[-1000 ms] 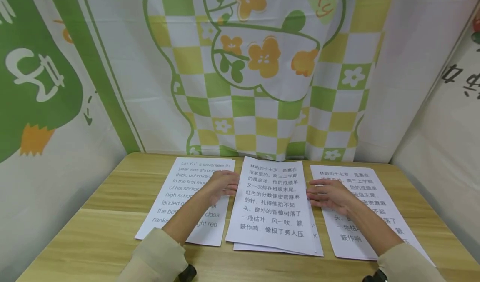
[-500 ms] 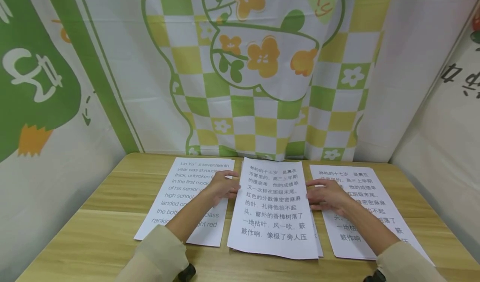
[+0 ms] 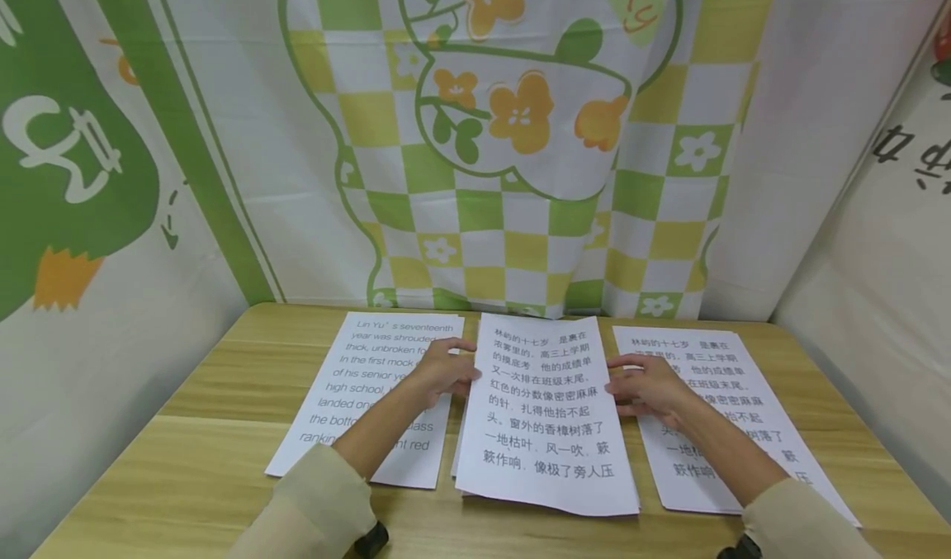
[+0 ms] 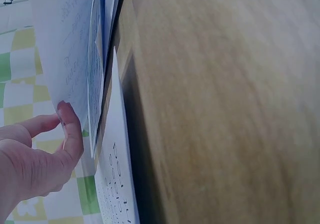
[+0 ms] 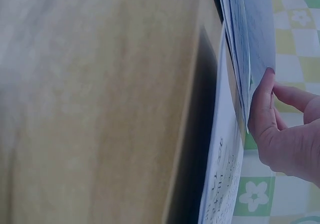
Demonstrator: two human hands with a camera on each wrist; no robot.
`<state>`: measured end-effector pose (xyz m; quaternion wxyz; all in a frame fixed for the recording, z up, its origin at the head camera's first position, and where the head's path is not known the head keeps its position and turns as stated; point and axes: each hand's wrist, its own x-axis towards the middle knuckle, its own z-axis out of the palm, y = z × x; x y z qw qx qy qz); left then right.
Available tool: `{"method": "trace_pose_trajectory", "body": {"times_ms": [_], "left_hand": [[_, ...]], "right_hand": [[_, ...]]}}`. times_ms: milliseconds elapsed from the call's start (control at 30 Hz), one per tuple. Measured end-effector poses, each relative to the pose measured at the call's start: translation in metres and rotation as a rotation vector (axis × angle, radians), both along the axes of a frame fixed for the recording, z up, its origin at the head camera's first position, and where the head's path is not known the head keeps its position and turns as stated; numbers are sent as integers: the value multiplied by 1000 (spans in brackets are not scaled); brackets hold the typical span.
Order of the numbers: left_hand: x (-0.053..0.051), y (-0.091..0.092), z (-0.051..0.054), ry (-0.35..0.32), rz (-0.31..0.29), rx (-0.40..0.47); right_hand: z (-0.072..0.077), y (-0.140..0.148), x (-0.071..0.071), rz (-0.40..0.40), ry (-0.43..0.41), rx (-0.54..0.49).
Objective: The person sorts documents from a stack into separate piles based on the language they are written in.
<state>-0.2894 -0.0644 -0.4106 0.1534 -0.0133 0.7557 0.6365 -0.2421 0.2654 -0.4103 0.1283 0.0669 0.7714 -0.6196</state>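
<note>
One rectangular white paper sheet printed with black Chinese characters (image 3: 546, 419) is located at the middle of the light-brown wood-grain table (image 3: 186, 452), its text facing the person. The left hand (image 3: 443, 371) pinches the sheet's left edge, thumb and finger brought together on the paper. The right hand (image 3: 648, 390) pinches the right edge in the same manner. Both wrist views show the sheet raised above further white paper sheets (image 4: 96, 79) beneath it. The sheet's near edge is slightly wavy.

To the left lies a white paper stack printed with black English text (image 3: 364, 381), partly covered by the left forearm. To the right lies a white paper stack printed with black Chinese characters (image 3: 735, 398), partly covered by the right forearm and hand. Beige fabric sleeves (image 3: 312, 505) cover both forearms towards the near side; a small black object (image 3: 371, 540) shows beside the left cuff, its type not determinable. At the far side hangs a white fabric curtain with green and yellow checks and orange flowers (image 3: 527, 249)
</note>
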Motion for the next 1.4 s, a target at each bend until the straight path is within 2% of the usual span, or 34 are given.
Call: {"method": "trace_pose_trajectory", "body": {"times_ms": [467, 667, 933, 1167, 1400], "left_hand": [[2, 22, 3, -7, -19, 88], [3, 32, 6, -13, -33, 91], [2, 44, 11, -4, -64, 97], [3, 55, 14, -23, -89, 69], [7, 64, 14, -47, -119, 98]], "right_hand": [[10, 25, 6, -5, 22, 22], [12, 37, 8, -13, 5, 59], [11, 55, 12, 21, 23, 68], [12, 71, 15, 27, 26, 64], [10, 87, 16, 47, 30, 51]]}}
